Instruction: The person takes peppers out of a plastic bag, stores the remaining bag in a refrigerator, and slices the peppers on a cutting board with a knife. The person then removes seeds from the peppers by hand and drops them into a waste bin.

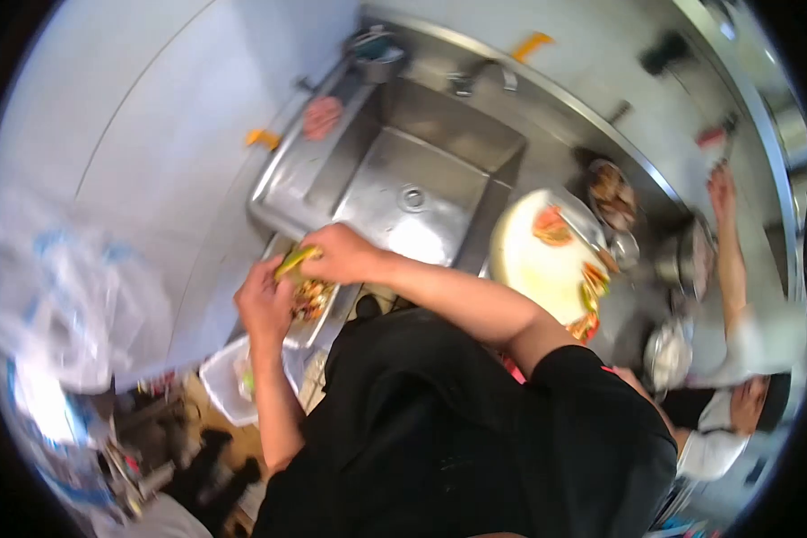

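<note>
Both of my hands hold a yellow-green piece of food (298, 260) just past the sink's near left corner. My left hand (267, 300) grips it from the left, and my right hand (339, 254) has its fingers closed on the other side. Below them is a container of chopped scraps (312, 301), partly hidden by my left hand. On the round white cutting board (533, 260) at the right lie orange-red pieces (553, 226), a knife (585, 238) and several red and green pieces (592, 289).
A metal sink (421, 175) lies ahead, with pink meat or cloth (322, 117) on its left ledge. Bowls (613, 193) stand beyond the board. A co-worker (731, 412) reaches up at the right. A white bin (233, 381) and plastic bags (81, 305) are at the left.
</note>
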`<move>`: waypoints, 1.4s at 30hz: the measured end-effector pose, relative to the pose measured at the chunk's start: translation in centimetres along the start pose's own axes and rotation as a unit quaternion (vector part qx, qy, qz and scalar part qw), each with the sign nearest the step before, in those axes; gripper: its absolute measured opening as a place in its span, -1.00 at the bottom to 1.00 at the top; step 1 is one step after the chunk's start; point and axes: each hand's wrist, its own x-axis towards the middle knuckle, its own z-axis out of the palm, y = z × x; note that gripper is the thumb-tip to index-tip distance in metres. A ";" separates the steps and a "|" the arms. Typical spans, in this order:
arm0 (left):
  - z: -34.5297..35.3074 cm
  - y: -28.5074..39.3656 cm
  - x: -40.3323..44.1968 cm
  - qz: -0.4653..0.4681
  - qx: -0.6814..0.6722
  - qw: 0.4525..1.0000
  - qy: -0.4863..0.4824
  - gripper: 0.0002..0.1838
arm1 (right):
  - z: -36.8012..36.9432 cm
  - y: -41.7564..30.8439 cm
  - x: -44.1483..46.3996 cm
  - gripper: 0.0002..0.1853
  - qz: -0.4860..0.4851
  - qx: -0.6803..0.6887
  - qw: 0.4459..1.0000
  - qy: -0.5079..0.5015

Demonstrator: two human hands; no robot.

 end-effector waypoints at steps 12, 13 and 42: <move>-5.0 -4.3 3.3 -0.044 -0.069 0.996 0.019 -0.68 | -4.4 -2.0 -2.7 -0.76 0.008 0.079 0.982 0.172; -5.6 -3.8 3.5 -0.039 -0.070 0.997 0.009 -0.68 | -4.4 -1.9 -2.6 -0.76 0.011 0.077 0.980 0.183; 42.5 5.9 0.9 -0.069 -0.115 0.828 -0.544 -0.76 | -19.8 11.5 -48.7 -0.42 0.519 -0.313 0.575 0.549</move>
